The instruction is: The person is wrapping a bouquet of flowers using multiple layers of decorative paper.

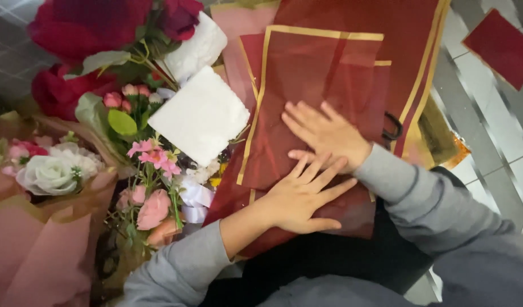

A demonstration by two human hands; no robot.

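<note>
Dark red gold-edged wrapping sheet (307,85), flat.

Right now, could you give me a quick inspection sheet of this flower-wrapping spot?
Surface: pale tiled floor, mostly covered by paper and flowers.
Job's things: dark red wrapping sheets with gold edges, stacked and overlapping.
Hands: left hand and right hand both flat on the sheets, fingers spread, fingertips overlapping; grey sleeves.
Clutter: white folded paper; black scissors handle peeking from under a sheet; gold foil; loose red square.
Cables: nothing seen.
Surroundings: red roses, small pink flowers, a white rose bouquet in pink wrap.
</note>
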